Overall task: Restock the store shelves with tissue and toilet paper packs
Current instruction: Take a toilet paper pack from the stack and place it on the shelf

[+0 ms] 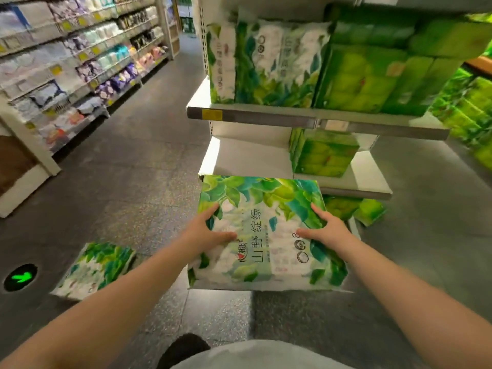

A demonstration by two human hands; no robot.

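A: Held pack status?
B: Leaf-print tissue pack [266, 233], flat, printed face up, far edge at the lower shelf [247, 161] front.
A: Others?
B: Matching pack [95, 270] on the floor; more packs [269, 62] upright on the upper shelf [266, 115].

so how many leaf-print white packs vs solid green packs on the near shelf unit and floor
Leaf-print white and green plastic packs: 4 (held, floor, two on upper shelf)
Solid bright green packs: at least 4; edges blur
Total: at least 8
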